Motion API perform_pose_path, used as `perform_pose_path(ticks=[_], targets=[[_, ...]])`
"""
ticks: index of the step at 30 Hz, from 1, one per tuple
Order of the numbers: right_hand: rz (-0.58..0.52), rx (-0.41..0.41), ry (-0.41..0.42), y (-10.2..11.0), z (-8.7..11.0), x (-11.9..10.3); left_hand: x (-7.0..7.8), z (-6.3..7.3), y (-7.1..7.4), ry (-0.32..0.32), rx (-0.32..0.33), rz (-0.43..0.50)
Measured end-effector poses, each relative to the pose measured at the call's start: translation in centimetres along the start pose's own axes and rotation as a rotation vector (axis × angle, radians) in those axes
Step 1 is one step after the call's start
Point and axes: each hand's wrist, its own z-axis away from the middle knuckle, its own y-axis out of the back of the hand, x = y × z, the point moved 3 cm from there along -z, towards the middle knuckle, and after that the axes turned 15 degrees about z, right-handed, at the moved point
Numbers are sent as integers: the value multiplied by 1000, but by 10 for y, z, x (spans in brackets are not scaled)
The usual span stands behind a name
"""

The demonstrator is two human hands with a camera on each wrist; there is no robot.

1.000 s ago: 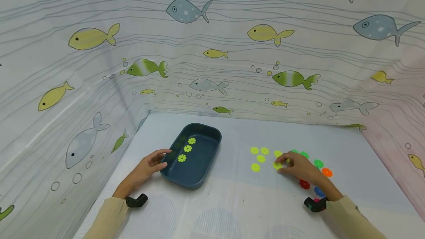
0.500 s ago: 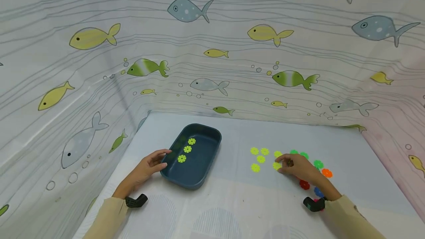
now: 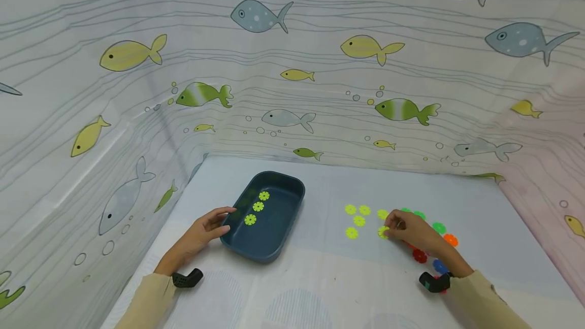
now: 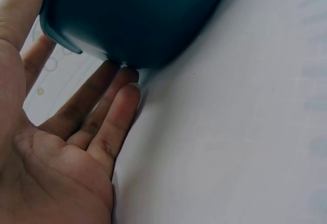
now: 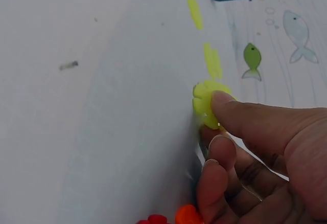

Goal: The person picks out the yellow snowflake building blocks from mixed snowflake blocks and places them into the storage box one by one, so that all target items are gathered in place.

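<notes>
My left hand (image 3: pixel 204 230) is at the near-left side of a dark blue tray (image 3: pixel 283 241). Its thumb and fingers touch the rim, and in the left wrist view straight fingertips rest against the tray's outer wall (image 4: pixel 138 19). Inside the tray lie three yellow notched discs (image 3: pixel 258 206), in a row. To the right, my right hand (image 3: pixel 413 228) pinches a yellow notched disc (image 5: pixel 204 104) between thumb and fingers, close to the table. The other fingers of that hand are curled below it. Several more yellow discs (image 3: pixel 359 221) lie flat to its left.
Around my right hand lie green discs (image 3: pixel 439 228), an orange disc (image 3: pixel 450 239), a red disc (image 3: pixel 419 255) and a blue disc (image 3: pixel 440 266), some partly hidden. A fish-patterned sheet (image 3: pixel 338 90) rises behind the white table (image 3: pixel 320 268) and along its sides.
The fingertips of my right hand have come together on the yellow disc, which has shifted slightly to the right. My left hand and the tray stay as they were.
</notes>
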Motion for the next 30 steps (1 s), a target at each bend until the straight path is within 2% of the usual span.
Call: perform_pose_path(ticks=[9,18,23,30], targets=[[25,15,93,2,-1,-3,-1,-1,-2,7,-12,-1],[-39,33,12,10,-8,-5,-1,-1,-2,5,-3,16],[-134,14,11,17,-9,-14,-1,-1,-2,-1,-4,18],[-156,14,47,25,-16,-30,0,-1,-3,-4,5,4]])
